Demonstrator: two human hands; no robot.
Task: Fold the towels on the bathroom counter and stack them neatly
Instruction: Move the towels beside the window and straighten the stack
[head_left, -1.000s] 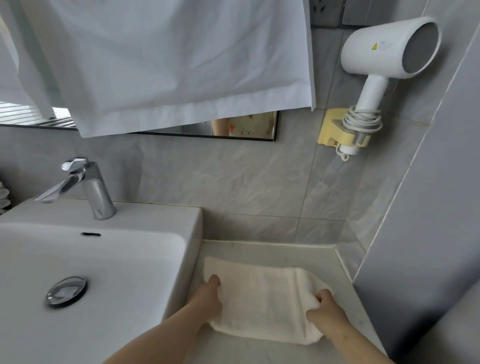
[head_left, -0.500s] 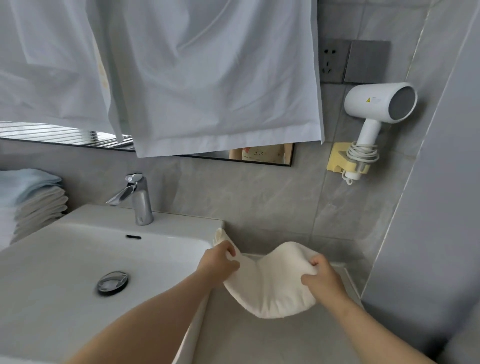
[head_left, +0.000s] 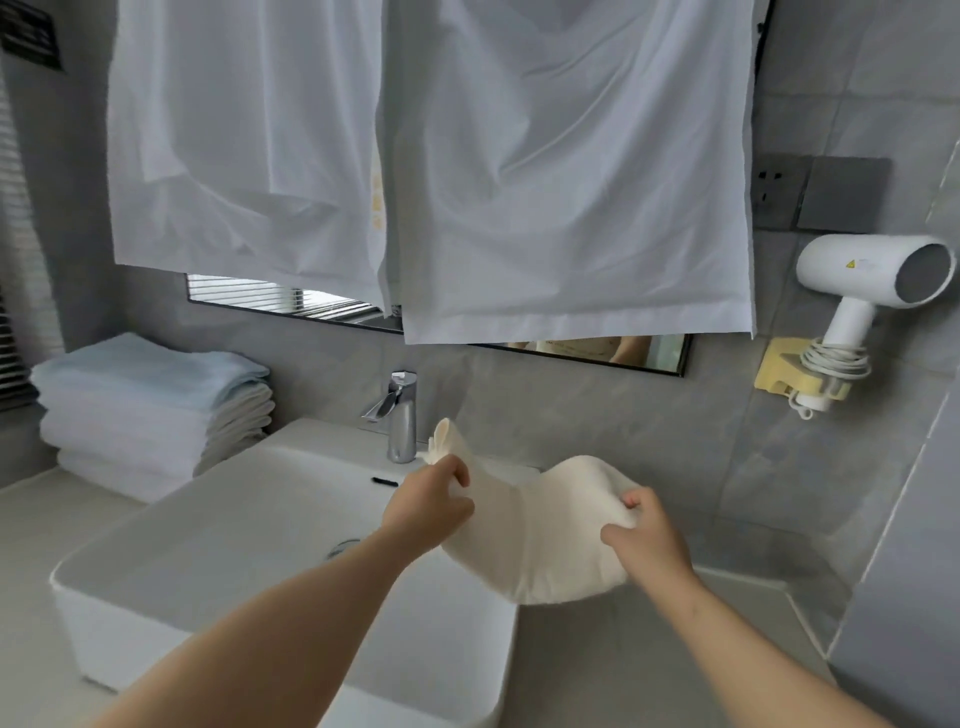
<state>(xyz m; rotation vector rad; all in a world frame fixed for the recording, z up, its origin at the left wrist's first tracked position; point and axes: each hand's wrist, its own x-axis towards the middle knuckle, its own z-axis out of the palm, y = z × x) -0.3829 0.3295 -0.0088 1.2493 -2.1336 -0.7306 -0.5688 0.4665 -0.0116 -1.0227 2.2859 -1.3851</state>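
A folded cream towel (head_left: 540, 540) hangs in the air over the right edge of the basin, sagging in the middle. My left hand (head_left: 428, 506) grips its left end, and my right hand (head_left: 647, 535) grips its right end. A stack of folded towels (head_left: 150, 410), pale blue on top and white below, sits on the counter at the far left.
A white basin (head_left: 218, 540) with a chrome tap (head_left: 400, 415) fills the middle. White cloths (head_left: 519, 171) hang over the mirror above. A white hair dryer (head_left: 872, 291) is mounted on the right wall. Grey counter (head_left: 649, 665) lies below the towel, with a wall at the right.
The cream towel was lying flat on the right counter; both hands lifted it and carried it left toward the basin. The view has swung left, bringing the towel stack into sight.
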